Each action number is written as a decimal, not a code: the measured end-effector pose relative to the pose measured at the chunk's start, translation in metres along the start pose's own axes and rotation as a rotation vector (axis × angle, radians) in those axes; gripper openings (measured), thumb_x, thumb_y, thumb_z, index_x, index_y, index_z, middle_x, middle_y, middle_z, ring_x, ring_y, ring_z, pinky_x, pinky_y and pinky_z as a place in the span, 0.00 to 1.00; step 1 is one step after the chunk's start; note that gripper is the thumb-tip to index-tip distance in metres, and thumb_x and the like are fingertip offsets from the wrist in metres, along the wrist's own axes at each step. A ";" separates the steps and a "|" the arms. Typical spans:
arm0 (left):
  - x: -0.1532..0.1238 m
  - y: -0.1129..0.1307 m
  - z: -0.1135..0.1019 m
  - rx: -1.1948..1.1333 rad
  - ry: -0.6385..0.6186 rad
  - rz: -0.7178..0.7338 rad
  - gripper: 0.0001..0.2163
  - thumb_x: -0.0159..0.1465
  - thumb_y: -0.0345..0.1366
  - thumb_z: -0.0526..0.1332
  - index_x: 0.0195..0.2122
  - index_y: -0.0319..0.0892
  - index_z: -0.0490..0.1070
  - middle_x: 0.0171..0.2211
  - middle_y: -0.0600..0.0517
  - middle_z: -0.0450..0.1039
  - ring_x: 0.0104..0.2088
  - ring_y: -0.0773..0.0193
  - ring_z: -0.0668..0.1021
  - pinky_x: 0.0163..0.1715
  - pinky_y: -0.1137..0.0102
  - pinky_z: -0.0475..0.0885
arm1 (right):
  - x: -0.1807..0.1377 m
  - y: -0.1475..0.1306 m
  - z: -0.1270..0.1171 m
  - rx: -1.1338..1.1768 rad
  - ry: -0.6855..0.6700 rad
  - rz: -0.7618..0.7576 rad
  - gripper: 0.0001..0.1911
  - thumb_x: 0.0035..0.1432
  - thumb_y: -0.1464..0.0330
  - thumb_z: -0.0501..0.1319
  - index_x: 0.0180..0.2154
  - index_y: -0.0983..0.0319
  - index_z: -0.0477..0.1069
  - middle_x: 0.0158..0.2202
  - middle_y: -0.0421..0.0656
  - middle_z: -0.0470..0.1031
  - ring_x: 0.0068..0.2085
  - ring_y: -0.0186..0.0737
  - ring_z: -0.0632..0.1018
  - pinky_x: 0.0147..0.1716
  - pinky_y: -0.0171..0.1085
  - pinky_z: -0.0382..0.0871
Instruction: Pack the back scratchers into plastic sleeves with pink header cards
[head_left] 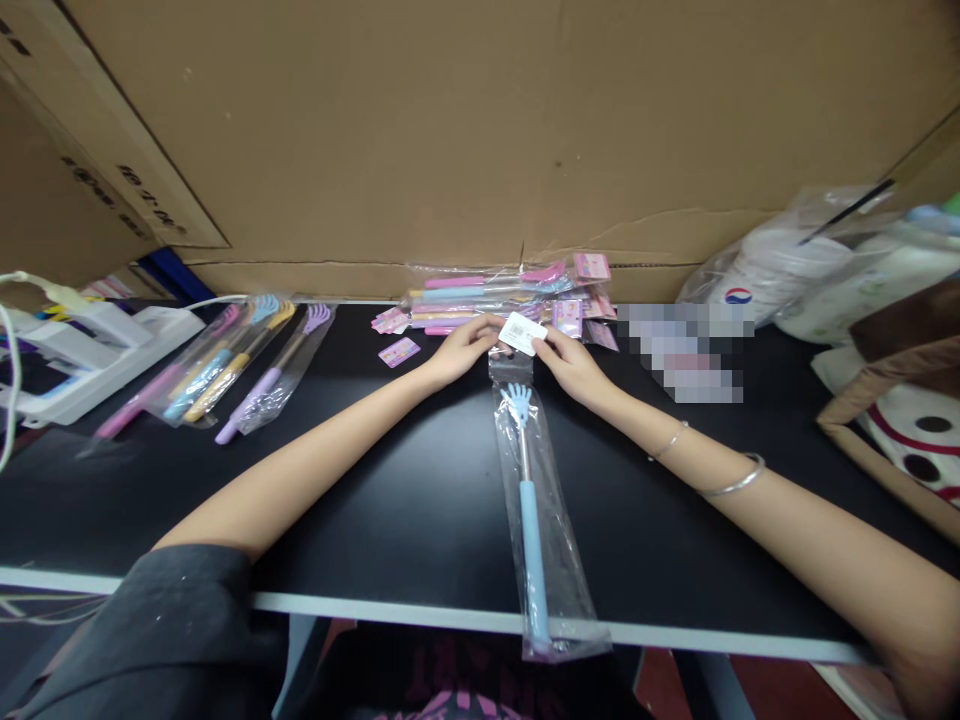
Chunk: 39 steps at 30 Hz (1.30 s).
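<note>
A blue hand-shaped back scratcher (529,500) lies in a clear plastic sleeve (559,560) down the middle of the black table (375,500); the sleeve's lower end hangs over the front edge. At the sleeve's top sits a small white card (523,332). My left hand (465,347) pinches the sleeve's top from the left, fingers closed. My right hand (571,364) pinches the card and sleeve top from the right.
A pile of packed scratchers and pink cards (510,298) lies just behind my hands. More bagged scratchers (240,365) lie at the left beside a white power strip (97,350). A cardboard wall (480,130) closes the back; bags and a box (892,400) crowd the right.
</note>
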<state>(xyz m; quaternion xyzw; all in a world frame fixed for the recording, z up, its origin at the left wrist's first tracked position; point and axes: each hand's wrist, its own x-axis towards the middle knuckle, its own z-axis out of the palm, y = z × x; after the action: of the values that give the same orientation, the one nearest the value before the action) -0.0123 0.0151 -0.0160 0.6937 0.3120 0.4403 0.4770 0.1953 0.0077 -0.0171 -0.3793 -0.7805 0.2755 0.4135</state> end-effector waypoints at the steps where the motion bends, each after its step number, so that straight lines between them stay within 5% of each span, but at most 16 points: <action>1: 0.000 -0.001 0.000 0.003 -0.001 0.000 0.09 0.63 0.35 0.58 0.43 0.40 0.70 0.33 0.51 0.76 0.36 0.61 0.78 0.43 0.66 0.71 | 0.000 -0.001 0.000 -0.009 -0.003 0.005 0.17 0.62 0.56 0.53 0.39 0.61 0.71 0.41 0.48 0.78 0.43 0.49 0.77 0.46 0.47 0.69; 11: 0.001 0.001 -0.001 0.125 0.081 0.025 0.08 0.64 0.34 0.56 0.40 0.39 0.71 0.44 0.49 0.76 0.47 0.60 0.76 0.52 0.64 0.67 | -0.001 -0.005 -0.002 -0.102 -0.033 0.020 0.14 0.62 0.59 0.54 0.35 0.60 0.71 0.35 0.46 0.76 0.38 0.47 0.75 0.41 0.45 0.68; 31: -0.003 0.008 0.005 0.031 0.088 -0.052 0.08 0.65 0.36 0.59 0.43 0.41 0.68 0.28 0.55 0.72 0.31 0.66 0.75 0.37 0.72 0.69 | -0.002 -0.008 -0.002 -0.201 0.024 0.004 0.10 0.59 0.62 0.57 0.28 0.59 0.64 0.28 0.42 0.69 0.34 0.42 0.70 0.37 0.42 0.64; 39: -0.008 0.013 0.005 0.068 0.129 -0.062 0.15 0.61 0.34 0.63 0.48 0.42 0.64 0.26 0.57 0.73 0.31 0.67 0.76 0.38 0.72 0.67 | -0.004 -0.004 -0.002 0.017 0.085 0.072 0.11 0.57 0.60 0.60 0.38 0.58 0.64 0.32 0.40 0.73 0.35 0.39 0.74 0.35 0.38 0.65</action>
<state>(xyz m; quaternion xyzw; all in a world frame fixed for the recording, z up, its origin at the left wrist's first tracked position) -0.0108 0.0017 -0.0068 0.6697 0.3780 0.4584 0.4456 0.1966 0.0025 -0.0145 -0.4149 -0.7456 0.2806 0.4395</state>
